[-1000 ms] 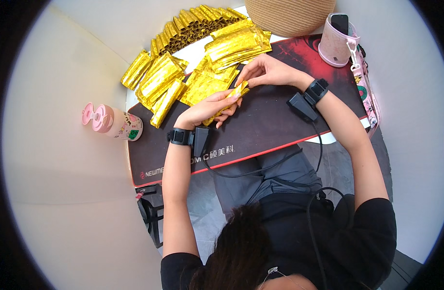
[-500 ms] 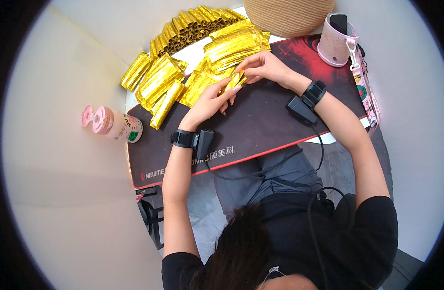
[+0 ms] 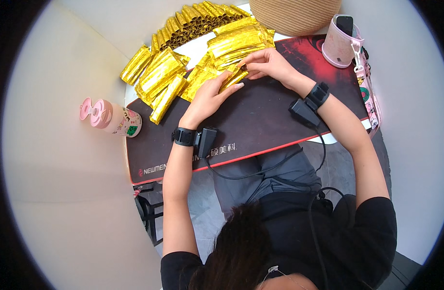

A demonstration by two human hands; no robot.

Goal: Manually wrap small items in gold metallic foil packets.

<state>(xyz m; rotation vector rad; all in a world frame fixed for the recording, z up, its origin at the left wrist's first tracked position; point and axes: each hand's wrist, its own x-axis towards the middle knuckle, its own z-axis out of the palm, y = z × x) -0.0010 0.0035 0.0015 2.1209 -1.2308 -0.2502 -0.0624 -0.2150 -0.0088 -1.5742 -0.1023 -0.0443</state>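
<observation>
Gold foil packets lie in overlapping piles on a dark desk mat (image 3: 280,121). My left hand (image 3: 210,99) rests on the front of the middle pile, its fingers laid over a narrow gold foil piece (image 3: 235,77) and the thumb spread apart along the near side. At the far right end of that same piece, my right hand (image 3: 270,66) pinches the foil between thumb and forefinger. Behind both hands is a stack of flat gold packets (image 3: 236,41). Left of my left hand sits another gold pile (image 3: 159,77), with a single strip (image 3: 168,99) on its near side.
Rolled gold tubes (image 3: 193,21) are heaped at the back, open ends facing me. A woven basket (image 3: 294,14) stands beyond the mat. At the right is a pink cup holder (image 3: 337,50) with a phone (image 3: 344,25) in it; a pink-lidded bottle (image 3: 118,121) stands at the left.
My left hand's fingers have flattened onto the foil piece, which was tilted up between my hands before. My right hand has stayed at its end. The whole view has shifted slightly.
</observation>
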